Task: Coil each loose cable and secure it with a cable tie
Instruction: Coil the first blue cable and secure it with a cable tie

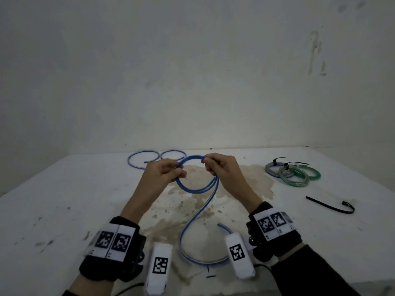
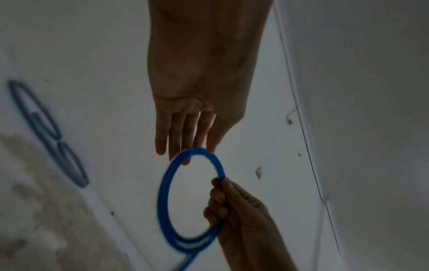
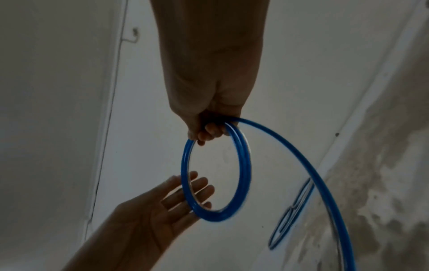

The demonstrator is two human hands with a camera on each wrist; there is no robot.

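Observation:
A blue cable [image 1: 192, 157] is wound into a small coil of a few turns, held up above the white table [image 1: 85, 199]. My right hand [image 1: 215, 167] grips the coil's right side with curled fingers and thumb, seen close in the right wrist view [image 3: 209, 128]. My left hand [image 1: 166, 170] is at the coil's left side. Its fingers [image 3: 185, 194] lie straight against the loop, touching it [image 2: 185, 139]. The cable's free tail [image 1: 199, 210] snakes down over the table toward me and ends near my right wrist.
A second loose blue cable [image 1: 149, 160] lies in two loops at the back left. Tied grey and green coils [image 1: 292, 174] sit at the right, with a loose black cable tie [image 1: 331, 207] in front of them. A brown stain [image 1: 192, 210] covers the table's middle.

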